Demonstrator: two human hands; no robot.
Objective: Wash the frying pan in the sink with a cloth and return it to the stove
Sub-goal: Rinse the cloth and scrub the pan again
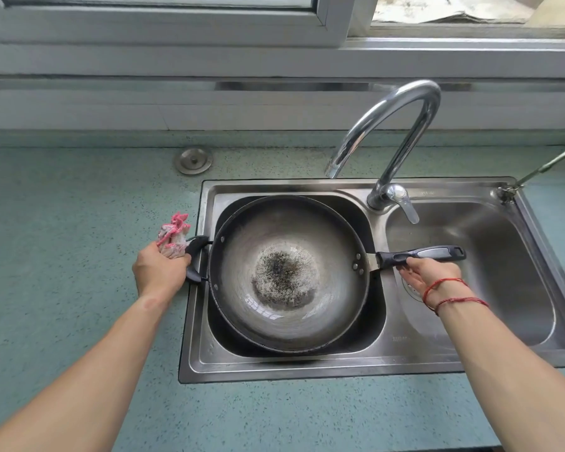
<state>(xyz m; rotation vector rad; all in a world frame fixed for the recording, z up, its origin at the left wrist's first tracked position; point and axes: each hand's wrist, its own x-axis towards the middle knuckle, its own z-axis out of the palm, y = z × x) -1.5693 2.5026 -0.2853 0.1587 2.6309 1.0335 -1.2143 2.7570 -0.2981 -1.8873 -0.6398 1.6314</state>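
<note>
**Frying pan sits in the left basin, a hand at each handle**

The frying pan (287, 272) lies mouth-up in the left basin of the sink (307, 365), filling it so fully that the basin floor and drain beneath are hidden. Its underside cannot be seen. Its long axis runs left to right: the long handle (418, 255), black with a grey inset, points right and reaches out over the right basin, while the short black loop handle (197, 260) points left over the sink's rim.

Inside, the pan is dull grey metal with a dark rim, wet and glossy near the front, and a speckled black-and-white patch covers its centre.

The left hand (159, 267) is clenched around a bunched pink-and-white cloth (173, 234) and lies against the loop handle. Its fingers are hidden behind its back, so whether they also hold that handle is unclear. The right hand (428, 275) meets the long handle from below. Whether it grasps or merely touches cannot be told. Red string (450, 291) circles that wrist.

The faucet (402, 125) arches with its spout towards the left basin. The sink's right edge and a pale object beside it are cut off.
</note>
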